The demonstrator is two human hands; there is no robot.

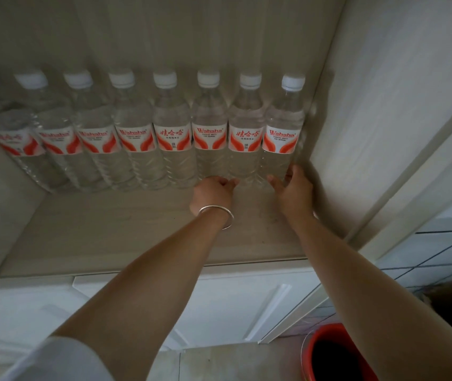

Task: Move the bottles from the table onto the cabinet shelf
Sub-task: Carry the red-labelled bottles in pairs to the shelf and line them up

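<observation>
Several clear water bottles with white caps and red-and-white labels stand in a row along the back of the cabinet shelf [125, 232]. My right hand [293, 189] grips the base of the rightmost bottle [284, 125], thumb on its left and fingers on its right, close to the cabinet's side wall. My left hand [213, 195], with a silver bangle on the wrist, is curled at the foot of the row. Its thumb tip touches the base of the second bottle from the right [245, 125]. It does not visibly hold a bottle.
The cabinet's right side panel [362, 111] stands tight against the last bottle. An open white door [329, 276] hangs below the shelf on the right. A red bucket [337, 356] sits on the floor at lower right. Bare shelf lies in front of the bottles.
</observation>
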